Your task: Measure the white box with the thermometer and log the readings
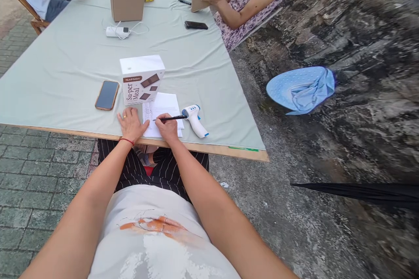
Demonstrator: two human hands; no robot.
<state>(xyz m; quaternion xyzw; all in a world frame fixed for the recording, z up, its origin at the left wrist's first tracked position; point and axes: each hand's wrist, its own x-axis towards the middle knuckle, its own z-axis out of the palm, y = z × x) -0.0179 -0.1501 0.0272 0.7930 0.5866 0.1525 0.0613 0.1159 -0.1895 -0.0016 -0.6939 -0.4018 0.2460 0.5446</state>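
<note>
a cloth-covered table [72, 67] spans the upper left, a white box [143, 80] standing left of centre. beside its base lie papers [168, 103]; the left hand [131, 123], thumb spread from the fingers, touches their edge while the right hand [168, 129] pinches a black pen [176, 117].

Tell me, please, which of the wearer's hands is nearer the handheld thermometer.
Right: the right hand, holding a pen, is just left of the thermometer; the left hand lies farther left.
</note>
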